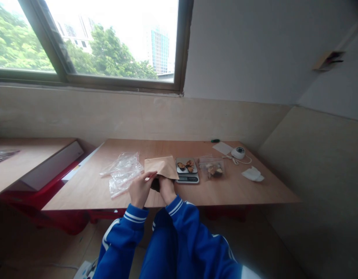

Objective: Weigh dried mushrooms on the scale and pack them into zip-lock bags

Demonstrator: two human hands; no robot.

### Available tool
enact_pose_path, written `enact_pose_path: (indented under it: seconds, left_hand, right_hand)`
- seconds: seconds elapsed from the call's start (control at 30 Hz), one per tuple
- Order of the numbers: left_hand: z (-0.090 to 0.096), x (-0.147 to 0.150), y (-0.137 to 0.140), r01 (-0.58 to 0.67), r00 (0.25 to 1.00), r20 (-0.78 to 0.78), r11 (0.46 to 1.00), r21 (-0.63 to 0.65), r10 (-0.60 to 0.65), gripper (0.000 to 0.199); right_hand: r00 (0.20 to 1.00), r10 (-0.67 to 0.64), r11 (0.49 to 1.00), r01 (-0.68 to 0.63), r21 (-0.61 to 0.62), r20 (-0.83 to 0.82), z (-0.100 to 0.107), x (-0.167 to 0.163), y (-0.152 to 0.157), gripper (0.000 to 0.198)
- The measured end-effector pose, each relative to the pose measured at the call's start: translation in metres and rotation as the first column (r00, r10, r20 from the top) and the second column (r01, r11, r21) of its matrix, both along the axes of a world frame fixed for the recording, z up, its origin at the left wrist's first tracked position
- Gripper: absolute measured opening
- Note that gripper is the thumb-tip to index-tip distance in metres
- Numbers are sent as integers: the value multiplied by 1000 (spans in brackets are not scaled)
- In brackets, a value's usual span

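A brown kraft paper bag (160, 164) lies on the table with its mouth toward me. The near edge of its mouth is pinched between the fingers of my left hand (140, 190). Reaching into the opening, my right hand (167, 190) has its fingers hidden by the paper, so their grip cannot be seen. Just right of the bag stands a digital kitchen scale (188, 179). Several brown, dried-looking pieces (186, 166) rest on its plate. Beyond the scale is a clear zip bag (212, 168) holding more pale and brown pieces.
Clear plastic zip bags (123, 172) are heaped on the table's left. At the right are a white round device with a cord (239, 152), a crumpled white tissue (253, 174), a paper sheet (222, 148) and a green-handled tool (215, 140). A wall rises behind the table.
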State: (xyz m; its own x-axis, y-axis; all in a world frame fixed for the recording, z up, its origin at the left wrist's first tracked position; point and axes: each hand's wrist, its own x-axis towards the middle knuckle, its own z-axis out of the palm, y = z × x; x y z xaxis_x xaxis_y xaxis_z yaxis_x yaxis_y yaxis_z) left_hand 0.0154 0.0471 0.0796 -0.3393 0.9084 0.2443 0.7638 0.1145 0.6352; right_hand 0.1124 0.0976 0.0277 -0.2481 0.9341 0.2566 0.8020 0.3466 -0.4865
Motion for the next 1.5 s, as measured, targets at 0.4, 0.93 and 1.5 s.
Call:
enact_pose_path:
  seconds: [0.4, 0.93, 1.5]
  left_hand:
    - [11, -6, 5, -4, 1000, 2, 1000, 17, 4, 24]
    - [14, -12, 9, -52, 999, 3, 998, 19, 52, 24]
    - [8, -17, 11, -71, 997, 23, 997, -5, 71, 25]
  right_hand:
    - [860, 298, 938, -185, 292, -414, 32, 47, -60, 29]
    - [962, 128, 971, -72, 229, -241, -46, 160, 67, 30]
    - [876, -81, 944, 220, 244, -476, -40, 171, 36, 24]
